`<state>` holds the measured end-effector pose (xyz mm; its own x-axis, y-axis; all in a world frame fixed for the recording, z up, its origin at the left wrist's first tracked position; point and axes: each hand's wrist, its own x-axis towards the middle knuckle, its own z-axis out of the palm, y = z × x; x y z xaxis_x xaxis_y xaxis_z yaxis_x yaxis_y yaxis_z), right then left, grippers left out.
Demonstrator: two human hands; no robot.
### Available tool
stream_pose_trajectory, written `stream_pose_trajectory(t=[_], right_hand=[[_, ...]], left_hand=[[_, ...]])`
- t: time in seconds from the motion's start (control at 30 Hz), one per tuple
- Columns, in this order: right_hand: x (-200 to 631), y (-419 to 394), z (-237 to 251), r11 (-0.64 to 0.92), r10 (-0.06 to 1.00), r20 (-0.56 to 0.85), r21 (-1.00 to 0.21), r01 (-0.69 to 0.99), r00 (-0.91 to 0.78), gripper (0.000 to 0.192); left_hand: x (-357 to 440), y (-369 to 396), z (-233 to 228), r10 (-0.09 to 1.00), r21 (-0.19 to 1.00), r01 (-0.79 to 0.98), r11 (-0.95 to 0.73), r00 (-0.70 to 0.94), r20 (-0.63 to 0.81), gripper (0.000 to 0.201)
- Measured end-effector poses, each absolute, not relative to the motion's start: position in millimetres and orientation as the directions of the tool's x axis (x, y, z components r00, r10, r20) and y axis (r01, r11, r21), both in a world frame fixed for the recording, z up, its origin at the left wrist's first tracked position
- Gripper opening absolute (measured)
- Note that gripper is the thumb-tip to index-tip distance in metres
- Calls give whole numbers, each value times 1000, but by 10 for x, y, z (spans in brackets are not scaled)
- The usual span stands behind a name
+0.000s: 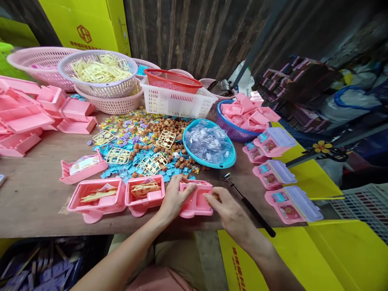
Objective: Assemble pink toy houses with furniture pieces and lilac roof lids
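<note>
My left hand (175, 199) is closed around the left side of a small pink plastic toy case (198, 200) near the table's front edge. At the case's right side, the fingers of my right hand (226, 208) pinch a small brown piece (216, 197), mostly covered by them. To the left stand two more pink cases, a middle one (144, 193) and a left one (97, 198), both with cream plastic frames inside. Behind them lies a pink tray (83, 165) with a white packet. Loose blue pieces (142, 161) and brown pieces (182, 161) spread over the table beyond my hands.
A turquoise basin (233, 159) holds clear plastic parts. A black-handled tool (257, 216) lies right of my hand, before several pink-and-lilac cases (291, 206). Pink shells (24, 113) pile up at left. Behind stand a white basket (178, 105) and a lilac basket (100, 81) of cream frames.
</note>
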<state>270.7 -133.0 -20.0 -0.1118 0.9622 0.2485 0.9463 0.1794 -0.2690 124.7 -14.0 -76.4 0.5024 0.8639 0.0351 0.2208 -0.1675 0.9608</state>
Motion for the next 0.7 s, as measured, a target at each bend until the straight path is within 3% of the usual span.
stream_pose_trajectory(t=[0.1, 0.23, 0.4, 0.7], right_hand=[[2583, -1211, -177, 225, 969, 143, -192, 955, -200, 34], [2643, -1126, -205, 334, 943, 121, -299, 894, -311, 26], [2728, -1152, -307, 389, 918, 229, -351, 852, -324, 26], [2729, -1201, -510, 393, 798, 554, -178, 902, -239, 28]], left_hand=[[1235, -124, -737, 817, 904, 205, -375, 533, 218, 10], [1217, -111, -741, 662, 769, 195, -609, 659, 357, 17], [1229, -93, -756, 578, 676, 203, -708, 717, 390, 22], [1216, -100, -740, 539, 593, 256, -763, 758, 367, 25]])
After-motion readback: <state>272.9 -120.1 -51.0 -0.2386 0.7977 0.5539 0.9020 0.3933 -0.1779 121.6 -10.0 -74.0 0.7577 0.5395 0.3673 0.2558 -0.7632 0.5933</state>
